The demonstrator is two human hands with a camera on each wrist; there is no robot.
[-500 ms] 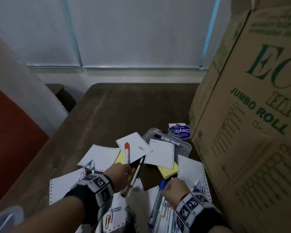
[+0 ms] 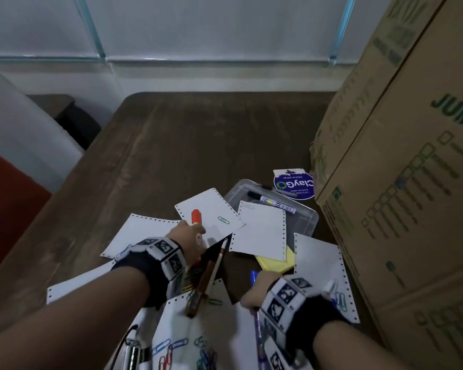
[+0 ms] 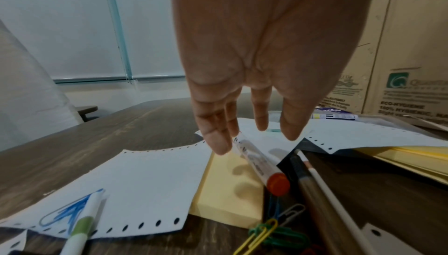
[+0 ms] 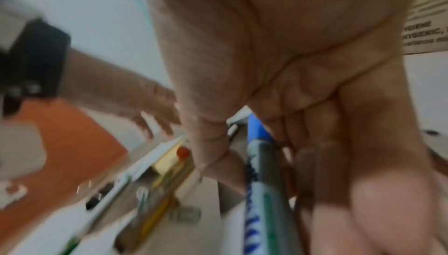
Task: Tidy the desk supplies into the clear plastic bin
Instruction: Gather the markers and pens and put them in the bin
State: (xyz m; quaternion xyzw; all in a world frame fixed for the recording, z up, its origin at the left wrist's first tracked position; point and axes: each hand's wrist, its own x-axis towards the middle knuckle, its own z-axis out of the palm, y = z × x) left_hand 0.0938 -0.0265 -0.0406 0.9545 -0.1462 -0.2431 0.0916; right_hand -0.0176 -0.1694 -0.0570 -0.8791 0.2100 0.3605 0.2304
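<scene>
Head view: your left hand (image 2: 190, 240), fingers loose, touches the red-capped marker (image 3: 260, 165); your right hand (image 2: 258, 291) grips a blue marker (image 4: 263, 178). Beyond both hands sits the clear bin (image 2: 304, 218).

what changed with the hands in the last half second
The left hand reached forward to the orange-capped marker, fingers straight, touching its barrel, not gripping. The right hand kept holding the blue-capped marker. The clear plastic bin stayed put.

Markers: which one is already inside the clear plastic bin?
The black-capped marker with the white label, lying across the clear plastic bin. The orange-capped marker lies on paper at the left hand; the blue-capped marker is in the right hand.
</scene>
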